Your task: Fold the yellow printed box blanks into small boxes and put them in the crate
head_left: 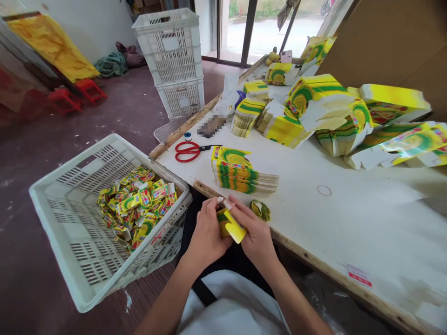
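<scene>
A small yellow carton [234, 227] is held between my two hands over my lap, at the table's front edge. My left hand [208, 228] wraps its fingers round the carton's left side. On the other side, my right hand [253, 228] grips it, with a yellow flap sticking out below the fingers. Much of the carton is hidden by my hands. Just beyond them lies a stack of flat yellow-green cartons [233, 171]. A small green and yellow piece [260, 210] rests on the table by my right fingers.
At left stands a white plastic crate [87, 298] with many small cartons [139, 200] inside. Red-handled scissors [188, 151] and a blue-topped spool [187, 136] lie on the white table [307, 218]. Carton bundles [289, 128] fill its back. A rubber band [324, 190] lies right; stacked crates [171, 56] stand behind.
</scene>
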Available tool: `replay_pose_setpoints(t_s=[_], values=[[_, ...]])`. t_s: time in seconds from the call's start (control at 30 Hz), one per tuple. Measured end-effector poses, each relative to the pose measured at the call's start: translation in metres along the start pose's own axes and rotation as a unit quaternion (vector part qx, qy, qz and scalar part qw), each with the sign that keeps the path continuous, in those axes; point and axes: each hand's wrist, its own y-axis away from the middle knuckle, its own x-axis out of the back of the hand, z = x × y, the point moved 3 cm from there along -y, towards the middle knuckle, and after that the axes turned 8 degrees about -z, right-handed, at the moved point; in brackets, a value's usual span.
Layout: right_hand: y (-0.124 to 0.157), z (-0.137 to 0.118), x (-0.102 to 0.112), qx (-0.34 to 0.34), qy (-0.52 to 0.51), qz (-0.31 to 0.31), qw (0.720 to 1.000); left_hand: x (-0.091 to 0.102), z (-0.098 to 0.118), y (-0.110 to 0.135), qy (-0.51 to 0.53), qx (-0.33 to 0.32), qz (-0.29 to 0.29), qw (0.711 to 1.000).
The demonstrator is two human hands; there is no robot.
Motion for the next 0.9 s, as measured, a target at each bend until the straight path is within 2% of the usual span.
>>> replay_pose_setpoints(t_s=[0.07, 0.17, 0.27, 0.5, 0.6, 0.67, 0.73, 0.8, 0.83, 0.9], values=[[0.001, 0.004, 0.004, 0.009, 0.028, 0.014, 0.999, 0.008, 0.001, 0.001, -0.026, 0.03, 0.0, 0.999], [0.002, 0.004, 0.002, 0.027, 0.065, -0.06, 0.996, 0.018, 0.002, 0.001, -0.033, 0.03, -0.005, 0.999], [0.004, 0.004, 0.002, 0.013, 0.085, -0.121, 0.989, 0.025, 0.003, 0.0, -0.052, 0.019, -0.004, 0.998], [-0.005, 0.002, 0.032, 0.01, 0.037, -0.184, 0.982, 0.033, 0.009, -0.006, -0.048, -0.022, -0.042, 0.998], [-0.011, 0.0, 0.032, 0.004, 0.005, -0.161, 0.987, 0.034, 0.012, -0.009, -0.052, -0.026, -0.029, 0.998], [-0.012, -0.002, 0.023, -0.01, -0.015, -0.108, 0.994, 0.033, 0.012, -0.009, -0.034, -0.012, -0.007, 0.999], [-0.011, -0.003, 0.011, -0.019, -0.04, -0.065, 0.997, 0.031, 0.007, -0.008, 0.035, 0.014, 0.02, 0.999], [-0.013, -0.004, 0.004, -0.022, -0.077, -0.041, 0.996, 0.031, -0.004, -0.006, 0.18, 0.051, 0.09, 0.978], [-0.017, -0.003, 0.003, -0.021, -0.089, -0.029, 0.995, 0.033, -0.011, -0.004, 0.268, 0.066, 0.153, 0.949], [-0.03, 0.001, 0.011, -0.018, -0.076, 0.015, 0.997, 0.037, -0.028, 0.0, 0.425, 0.079, 0.299, 0.851]])
